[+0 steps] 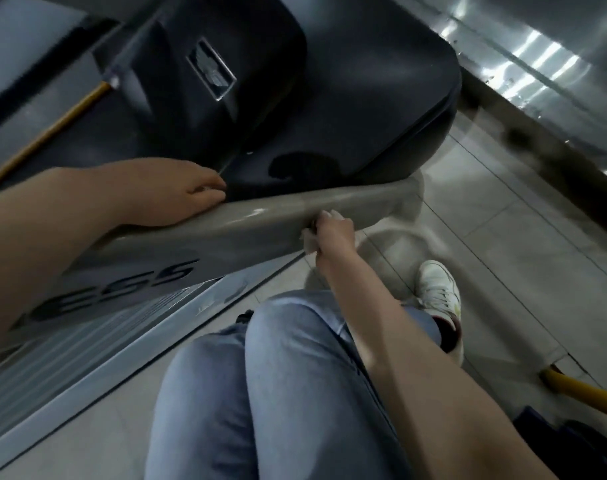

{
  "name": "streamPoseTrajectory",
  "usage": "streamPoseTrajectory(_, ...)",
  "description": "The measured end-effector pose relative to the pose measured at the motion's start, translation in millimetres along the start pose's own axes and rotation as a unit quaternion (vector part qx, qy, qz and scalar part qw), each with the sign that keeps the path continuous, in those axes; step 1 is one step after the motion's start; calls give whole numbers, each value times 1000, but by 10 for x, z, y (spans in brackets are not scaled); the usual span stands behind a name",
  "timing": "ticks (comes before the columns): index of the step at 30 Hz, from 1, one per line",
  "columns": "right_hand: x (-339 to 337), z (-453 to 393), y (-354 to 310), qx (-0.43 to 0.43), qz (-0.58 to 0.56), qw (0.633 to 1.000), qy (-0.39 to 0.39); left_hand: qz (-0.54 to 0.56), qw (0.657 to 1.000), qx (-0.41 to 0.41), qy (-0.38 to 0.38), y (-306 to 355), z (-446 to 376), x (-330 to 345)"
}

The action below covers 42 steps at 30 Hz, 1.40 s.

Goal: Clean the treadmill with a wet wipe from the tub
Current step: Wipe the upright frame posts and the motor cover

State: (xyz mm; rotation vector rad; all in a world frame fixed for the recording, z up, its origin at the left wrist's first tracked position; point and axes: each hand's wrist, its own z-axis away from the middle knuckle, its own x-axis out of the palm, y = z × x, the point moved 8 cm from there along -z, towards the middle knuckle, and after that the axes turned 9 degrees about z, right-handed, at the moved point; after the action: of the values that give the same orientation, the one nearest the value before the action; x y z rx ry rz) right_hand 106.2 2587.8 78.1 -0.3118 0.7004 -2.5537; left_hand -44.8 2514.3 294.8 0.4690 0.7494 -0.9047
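The treadmill's grey side rail (246,226) slants across the middle of the view, with the dark motor cover (295,81) behind it. My right hand (333,232) presses a pale wet wipe (309,239) against the rail's outer side, fingers curled round the wipe. My left hand (177,192) rests on top of the rail further left, its fingers curled over the inner edge by the dark cover. The tub is not in view.
I crouch on a grey tiled floor (502,258) beside the treadmill; my knees in blue jeans (260,393) and a white shoe (437,289) fill the foreground. A yellow bar (579,393) lies at the lower right. A shiny metal wall (537,57) runs along the right.
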Motion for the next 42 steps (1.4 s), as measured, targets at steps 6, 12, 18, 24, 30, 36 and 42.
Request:
streamPoseTrajectory(6, 293, 497, 60, 26, 50, 995, -80, -66, 997, -34, 7, -214, 649, -165)
streamPoseTrajectory(12, 487, 907, -156, -58, -12, 993, -103, -51, 993, -76, 74, -521, 1299, -400)
streamPoseTrajectory(18, 706, 1178, 121, 1, 63, 995, -82, -39, 985, -133, 99, -921, 1875, -458)
streamPoseTrajectory(24, 1158, 1800, -105, -210, 137, 962, -109, -110, 948, -178, 240, -1430, 2441, -699)
streamPoseTrajectory(30, 846, 1468, 187, -118, 90, 989, -7, -137, 909, -166, 357, -1557, 3017, -863)
streamPoseTrajectory(36, 1515, 1956, 312, -56, 58, 979, -187, -190, 899, -161, 361, -1654, 2954, -831)
streamPoseTrajectory(42, 1455, 1884, 382, -1, 28, 988, -154, -206, 891, -166, 368, -1543, 2989, -859)
